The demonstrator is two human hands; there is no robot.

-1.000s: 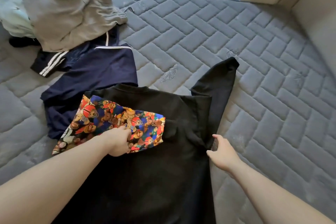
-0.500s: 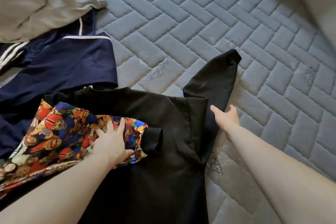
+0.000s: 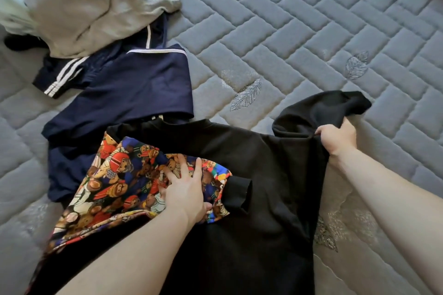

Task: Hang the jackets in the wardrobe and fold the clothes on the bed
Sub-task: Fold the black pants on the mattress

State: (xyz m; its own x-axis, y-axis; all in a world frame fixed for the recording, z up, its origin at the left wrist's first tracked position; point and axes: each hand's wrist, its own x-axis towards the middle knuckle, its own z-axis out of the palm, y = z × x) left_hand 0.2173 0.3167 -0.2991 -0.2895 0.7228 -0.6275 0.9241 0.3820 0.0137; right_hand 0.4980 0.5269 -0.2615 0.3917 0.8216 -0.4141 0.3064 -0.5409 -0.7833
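Note:
A black sweatshirt (image 3: 259, 199) lies spread on the grey quilted mattress (image 3: 275, 36). Its colourful bear-print sleeve (image 3: 124, 175) is folded across the chest, and my left hand (image 3: 187, 189) presses flat on it with fingers spread. My right hand (image 3: 338, 136) grips the black right sleeve (image 3: 318, 112) near the shoulder, bunching and lifting the cloth off the mattress.
A navy garment with white stripes (image 3: 124, 84) lies just beyond the sweatshirt at the left. A heap of grey and pale clothes (image 3: 79, 0) sits at the far left corner. Bare mattress stretches to the right and beyond.
My right hand went from resting open beside the sweatshirt to grasping the black sleeve and lifting it. My left hand flattened on the printed sleeve.

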